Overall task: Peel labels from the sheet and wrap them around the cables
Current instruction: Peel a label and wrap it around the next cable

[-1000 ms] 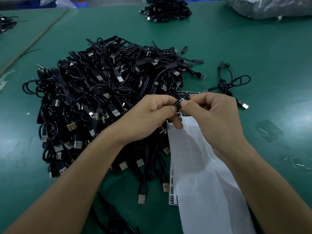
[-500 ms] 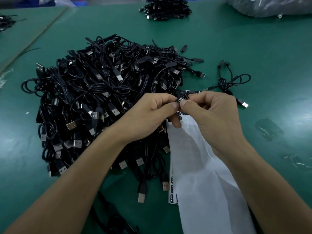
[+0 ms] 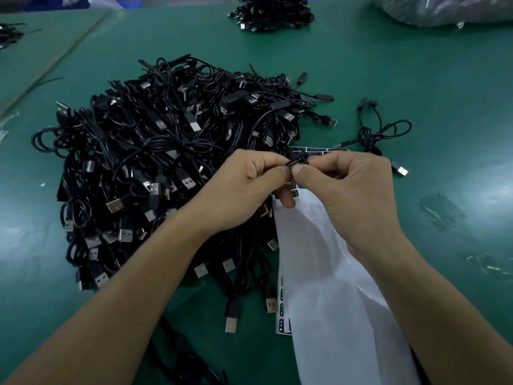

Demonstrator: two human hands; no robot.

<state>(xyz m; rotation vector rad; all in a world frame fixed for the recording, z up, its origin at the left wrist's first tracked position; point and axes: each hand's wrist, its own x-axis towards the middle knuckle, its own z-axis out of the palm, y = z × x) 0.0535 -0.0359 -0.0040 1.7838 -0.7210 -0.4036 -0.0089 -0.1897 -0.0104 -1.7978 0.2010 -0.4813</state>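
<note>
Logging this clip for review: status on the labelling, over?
One black label pinched between left hand and right hand. Wrap state: cannot tell. White sheet beneath, cable pile to the left, nothing blocking.

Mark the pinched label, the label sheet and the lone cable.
label [image 3: 295,162], head view, printed face.
label sheet [image 3: 333,287], head view, bare white backing.
lone cable [image 3: 367,135], head view, knotted middle.

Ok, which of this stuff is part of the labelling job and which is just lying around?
Job: left hand, right hand, label, label sheet, big cable pile.
Lying about: far cable pile, plastic bag, clear scraps.
</note>
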